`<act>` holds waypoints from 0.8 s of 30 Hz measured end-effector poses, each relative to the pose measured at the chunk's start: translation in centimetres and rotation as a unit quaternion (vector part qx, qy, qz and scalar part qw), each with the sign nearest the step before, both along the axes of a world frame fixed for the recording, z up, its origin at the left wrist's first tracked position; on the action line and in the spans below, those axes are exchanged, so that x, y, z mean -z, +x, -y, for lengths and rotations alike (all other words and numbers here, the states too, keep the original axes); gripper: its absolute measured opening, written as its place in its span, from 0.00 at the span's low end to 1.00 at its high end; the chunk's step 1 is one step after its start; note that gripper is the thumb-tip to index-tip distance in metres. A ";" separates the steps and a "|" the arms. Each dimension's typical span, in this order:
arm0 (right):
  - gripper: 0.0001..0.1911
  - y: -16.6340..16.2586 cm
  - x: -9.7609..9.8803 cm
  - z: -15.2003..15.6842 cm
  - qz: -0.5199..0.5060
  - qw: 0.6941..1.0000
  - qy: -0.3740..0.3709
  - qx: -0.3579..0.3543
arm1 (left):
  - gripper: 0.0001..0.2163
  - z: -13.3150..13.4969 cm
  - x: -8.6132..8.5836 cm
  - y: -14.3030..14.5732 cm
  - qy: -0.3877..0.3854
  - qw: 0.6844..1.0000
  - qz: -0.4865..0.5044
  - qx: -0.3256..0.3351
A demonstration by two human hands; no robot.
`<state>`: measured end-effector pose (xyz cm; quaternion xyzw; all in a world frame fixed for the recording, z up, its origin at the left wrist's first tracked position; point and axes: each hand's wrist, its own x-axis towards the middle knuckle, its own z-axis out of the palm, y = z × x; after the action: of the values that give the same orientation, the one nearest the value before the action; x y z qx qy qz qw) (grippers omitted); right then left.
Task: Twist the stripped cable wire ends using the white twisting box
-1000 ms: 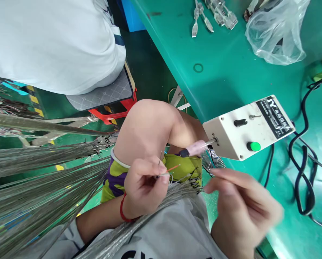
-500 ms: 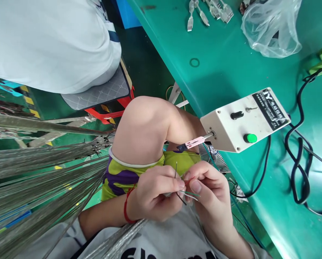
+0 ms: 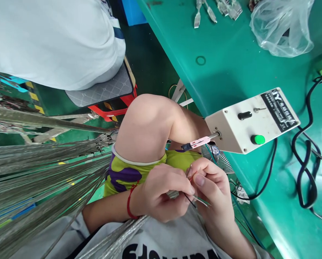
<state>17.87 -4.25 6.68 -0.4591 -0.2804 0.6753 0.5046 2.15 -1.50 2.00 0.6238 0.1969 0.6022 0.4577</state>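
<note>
Left hand (image 3: 161,192) grip clamped on cable (image 3: 173,194) end; right hand (image 3: 213,180) grip pinched on thin wires (image 3: 204,202), over the lap. Box (image 3: 251,120) on surface (image 3: 231,68) at 1 o'clock. Best to pinch close to the sheath and fan strands singly, no tugging.

The thin coloured wires (image 3: 202,201) look smooth and plastic-sheathed. The silvery cable bundle (image 3: 42,172) has a shiny, foil-like braided skin. The green tabletop (image 3: 231,72) is smooth with a soft sheen. The cream plastic control box (image 3: 239,133) is matt, its round green button (image 3: 258,139) glossy. The clear plastic bag (image 3: 282,32) is crinkled and shiny.
</note>
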 end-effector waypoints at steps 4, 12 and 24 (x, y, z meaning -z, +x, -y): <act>0.08 0.0 0.1 -0.4 -0.008 1.000 0.002 -0.003 | 0.13 0.0 0.0 -0.1 -0.006 1.000 -0.019 -0.002; 0.14 0.4 0.7 0.0 0.142 0.987 0.063 0.044 | 0.14 0.0 0.2 -0.3 0.002 0.997 -0.038 -0.060; 0.23 -0.7 2.3 -3.2 0.120 0.986 0.058 0.100 | 0.17 -1.3 1.1 -1.2 -0.006 0.990 -0.029 -0.138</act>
<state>17.14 -1.03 4.42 -0.5328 -0.3300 0.5438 0.5582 0.94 -0.23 0.90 0.6050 0.2975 0.6402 0.3682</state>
